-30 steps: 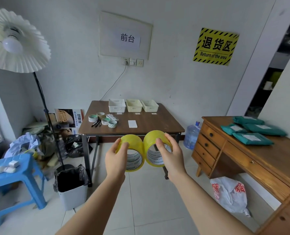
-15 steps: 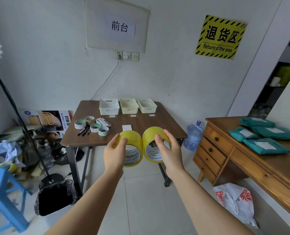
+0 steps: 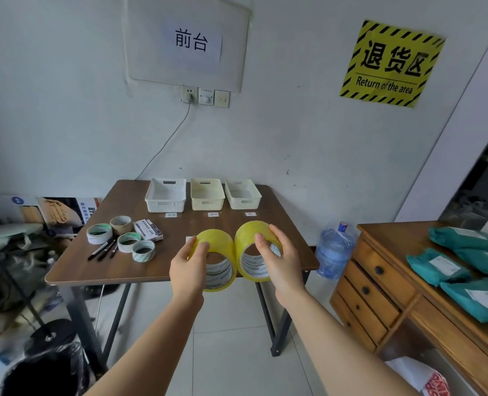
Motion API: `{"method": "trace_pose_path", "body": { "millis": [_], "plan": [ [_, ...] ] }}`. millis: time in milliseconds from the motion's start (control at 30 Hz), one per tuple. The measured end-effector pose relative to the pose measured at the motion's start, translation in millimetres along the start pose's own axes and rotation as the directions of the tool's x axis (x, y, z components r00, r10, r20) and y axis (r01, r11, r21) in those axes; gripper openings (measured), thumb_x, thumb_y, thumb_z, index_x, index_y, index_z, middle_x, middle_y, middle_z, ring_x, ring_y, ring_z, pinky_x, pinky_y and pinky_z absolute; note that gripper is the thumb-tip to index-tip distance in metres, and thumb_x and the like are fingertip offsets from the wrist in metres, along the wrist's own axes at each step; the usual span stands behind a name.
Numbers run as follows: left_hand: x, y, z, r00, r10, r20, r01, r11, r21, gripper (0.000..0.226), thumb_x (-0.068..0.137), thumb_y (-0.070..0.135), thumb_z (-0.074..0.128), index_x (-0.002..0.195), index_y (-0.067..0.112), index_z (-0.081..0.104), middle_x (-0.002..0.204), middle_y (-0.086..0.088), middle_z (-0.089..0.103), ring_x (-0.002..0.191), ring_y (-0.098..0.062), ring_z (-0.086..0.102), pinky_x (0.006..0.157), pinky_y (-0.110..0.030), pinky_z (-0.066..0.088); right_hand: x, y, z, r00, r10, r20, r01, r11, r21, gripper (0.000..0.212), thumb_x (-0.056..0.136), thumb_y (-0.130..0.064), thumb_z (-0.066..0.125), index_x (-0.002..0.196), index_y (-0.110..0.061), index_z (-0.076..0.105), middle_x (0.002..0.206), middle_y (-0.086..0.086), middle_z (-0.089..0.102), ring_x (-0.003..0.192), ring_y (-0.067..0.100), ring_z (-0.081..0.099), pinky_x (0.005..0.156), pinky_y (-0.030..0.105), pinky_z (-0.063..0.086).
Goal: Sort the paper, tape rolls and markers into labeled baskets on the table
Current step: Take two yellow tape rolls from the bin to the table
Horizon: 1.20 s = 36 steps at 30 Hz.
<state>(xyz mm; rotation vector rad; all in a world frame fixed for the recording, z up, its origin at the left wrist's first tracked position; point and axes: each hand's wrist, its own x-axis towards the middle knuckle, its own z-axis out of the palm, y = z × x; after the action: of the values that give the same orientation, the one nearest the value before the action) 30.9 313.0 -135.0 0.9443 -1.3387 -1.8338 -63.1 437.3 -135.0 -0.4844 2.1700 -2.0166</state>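
We hold two wide yellow tape rolls, one clasped in our left hand and one in our right hand, touching above the brown table's 6 o'clock edge; stiff and probably light, they seem best gripped across the outer band, with three white plastic baskets at 12 o'clock.

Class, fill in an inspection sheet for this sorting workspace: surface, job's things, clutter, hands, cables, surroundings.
Surface: brown table, mostly bare.
Job's things: three baskets at the far edge, labels in front; four tape rolls, markers and a small box near the left side.
Clutter: nothing seen on the table beyond these.
Hands: left hand and right hand each hold a yellow tape roll.
Cables: one cord hanging from the wall socket.
Surroundings: wooden desk with green parcels, water bottle, bin.
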Motion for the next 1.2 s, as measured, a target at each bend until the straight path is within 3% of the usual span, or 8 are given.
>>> {"method": "trace_pose_path", "body": {
  "millis": [200, 300, 667, 867, 967, 1033, 1200],
  "plan": [
    [47, -13, 45, 0.998, -0.05, -0.035, 0.05, 0.999, 0.006, 0.047, 0.085, 0.026, 0.062, 0.132, 0.022, 0.058, 0.122, 0.002, 0.059, 0.103, -0.015, 0.049, 0.087, -0.03, 0.037, 68, 14, -5, 0.999, 0.027, 0.038, -0.026, 0.999, -0.038, 0.054, 0.082, -0.05, 0.069, 0.131, -0.037, 0.052, 0.141, -0.008, 0.047, 0.129, 0.011, 0.044, 0.105, 0.032, 0.04],
    [75, -21, 68, 0.996, -0.068, -0.05, 0.068, 0.998, -0.008, 0.046, 0.086, 0.025, 0.062, 0.131, 0.02, 0.059, 0.117, 0.002, 0.06, 0.101, -0.014, 0.05, 0.086, -0.028, 0.037, 106, 24, -5, 0.998, 0.037, 0.049, -0.033, 0.996, -0.079, 0.057, 0.079, -0.054, 0.069, 0.131, -0.039, 0.052, 0.141, -0.01, 0.046, 0.13, 0.011, 0.043, 0.107, 0.035, 0.04],
    [196, -48, 136, 0.983, -0.119, -0.137, 0.116, 0.993, -0.031, 0.044, 0.091, 0.023, 0.056, 0.134, 0.013, 0.056, 0.13, -0.003, 0.059, 0.104, -0.014, 0.049, 0.086, -0.027, 0.035, 259, 58, 27, 0.983, 0.098, 0.156, -0.068, 0.98, -0.186, 0.058, 0.08, -0.053, 0.068, 0.134, -0.037, 0.052, 0.142, -0.009, 0.046, 0.126, 0.01, 0.045, 0.097, 0.029, 0.04],
    [251, -63, 160, 0.964, -0.19, -0.185, 0.192, 0.981, -0.009, 0.041, 0.09, 0.026, 0.055, 0.129, 0.016, 0.06, 0.125, -0.005, 0.062, 0.102, -0.02, 0.054, 0.081, -0.031, 0.04, 327, 79, 48, 0.96, 0.153, 0.237, -0.087, 0.96, -0.266, 0.057, 0.081, -0.053, 0.068, 0.133, -0.037, 0.052, 0.142, -0.008, 0.046, 0.122, 0.009, 0.045, 0.099, 0.028, 0.039],
    [269, -76, 166, 0.939, -0.258, -0.229, 0.259, 0.965, -0.026, 0.041, 0.09, 0.027, 0.055, 0.127, 0.013, 0.061, 0.128, -0.01, 0.06, 0.117, -0.028, 0.055, 0.093, -0.04, 0.045, 351, 89, 57, 0.938, 0.19, 0.291, -0.086, 0.937, -0.337, 0.056, 0.082, -0.052, 0.067, 0.133, -0.035, 0.052, 0.143, -0.008, 0.044, 0.129, 0.014, 0.044, 0.1, 0.03, 0.039],
    [278, -85, 169, 0.917, -0.306, -0.254, 0.304, 0.951, -0.047, 0.038, 0.089, 0.027, 0.056, 0.122, 0.01, 0.063, 0.126, -0.013, 0.062, 0.117, -0.031, 0.056, 0.095, -0.042, 0.045, 364, 97, 62, 0.92, 0.22, 0.325, -0.085, 0.92, -0.383, 0.057, 0.082, -0.052, 0.067, 0.134, -0.034, 0.052, 0.143, -0.006, 0.044, 0.131, 0.015, 0.043, 0.103, 0.034, 0.039],
    [294, -106, 176, 0.865, -0.383, -0.325, 0.361, 0.924, -0.129, 0.02, 0.089, 0.028, 0.058, 0.094, 0.014, 0.071, 0.103, -0.01, 0.067, 0.1, -0.027, 0.06, 0.086, -0.038, 0.047, 398, 119, 76, 0.851, 0.294, 0.435, -0.074, 0.887, -0.455, 0.057, 0.083, -0.05, 0.067, 0.135, -0.032, 0.052, 0.143, -0.004, 0.044, 0.131, 0.017, 0.043, 0.101, 0.032, 0.038]
  ]
}}
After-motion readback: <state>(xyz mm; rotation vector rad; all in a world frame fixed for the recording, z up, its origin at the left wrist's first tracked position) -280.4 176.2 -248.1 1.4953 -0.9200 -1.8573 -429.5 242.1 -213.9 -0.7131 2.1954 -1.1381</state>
